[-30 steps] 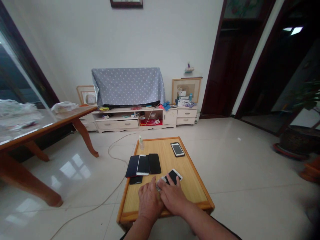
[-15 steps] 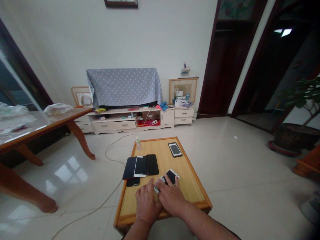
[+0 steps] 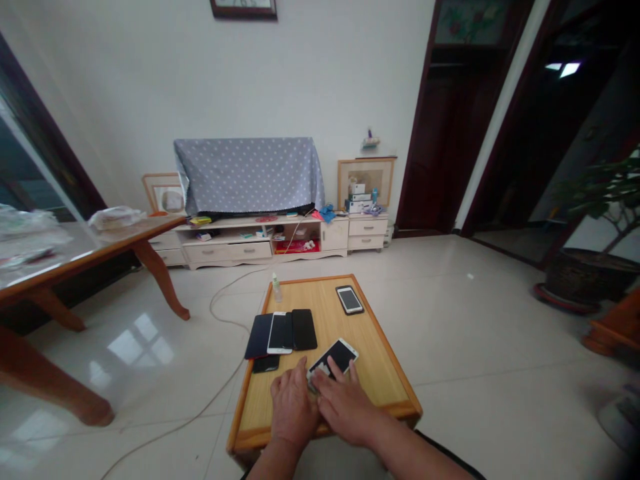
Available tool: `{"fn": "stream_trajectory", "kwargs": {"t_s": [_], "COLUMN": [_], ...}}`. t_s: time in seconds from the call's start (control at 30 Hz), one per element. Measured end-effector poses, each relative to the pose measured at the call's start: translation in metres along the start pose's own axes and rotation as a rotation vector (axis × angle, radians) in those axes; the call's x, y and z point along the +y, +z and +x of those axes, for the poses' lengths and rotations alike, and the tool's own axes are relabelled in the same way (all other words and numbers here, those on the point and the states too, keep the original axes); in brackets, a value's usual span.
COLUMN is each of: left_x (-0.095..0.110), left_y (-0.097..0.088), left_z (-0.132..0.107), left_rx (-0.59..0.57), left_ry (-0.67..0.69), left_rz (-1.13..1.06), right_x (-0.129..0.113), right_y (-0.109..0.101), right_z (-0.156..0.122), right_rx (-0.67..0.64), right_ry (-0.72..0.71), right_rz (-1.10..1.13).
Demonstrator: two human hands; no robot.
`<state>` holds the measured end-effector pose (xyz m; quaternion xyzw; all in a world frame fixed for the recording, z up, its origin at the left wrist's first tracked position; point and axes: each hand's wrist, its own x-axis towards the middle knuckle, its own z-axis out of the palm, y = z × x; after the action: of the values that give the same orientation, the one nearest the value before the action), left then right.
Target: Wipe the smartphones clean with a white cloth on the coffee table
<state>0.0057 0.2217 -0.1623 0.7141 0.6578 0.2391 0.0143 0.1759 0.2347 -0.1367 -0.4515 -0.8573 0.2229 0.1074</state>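
Since the last frame both hands have slid back, baring more of the white-framed smartphone. Right hand: fingers on its near edge. Left hand: just beside it. Grasp unclear. Phone lies flat on the honey-coloured wooden low table, right of a black smartphone.

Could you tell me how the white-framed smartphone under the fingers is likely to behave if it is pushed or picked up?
The smartphone looks rigid and flat, so it should lift in one piece. Its glossy face could slip under the right hand. Its glass probably chips if dropped on the wooden board.
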Motion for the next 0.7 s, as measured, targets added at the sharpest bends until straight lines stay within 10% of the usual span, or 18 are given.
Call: {"fn": "stream_trajectory", "kwargs": {"t_s": [0.27,0.5,0.7], "left_x": [0.006,0.008,0.014], "left_y": [-0.002,-0.007,-0.01], "left_z": [0.001,0.0,0.002], "left_rx": [-0.011,-0.042,-0.045], "left_ry": [-0.022,-0.01,-0.049], "left_rz": [0.032,0.022,0.039], "right_x": [0.043,0.02,0.046], "right_y": [-0.037,-0.013,-0.036], "right_z": [-0.008,-0.029,-0.025], "right_rx": [0.071,0.025,0.067], "right_ry": [0.358,0.122,0.336], "right_rz": [-0.119,-0.061,-0.147]}}
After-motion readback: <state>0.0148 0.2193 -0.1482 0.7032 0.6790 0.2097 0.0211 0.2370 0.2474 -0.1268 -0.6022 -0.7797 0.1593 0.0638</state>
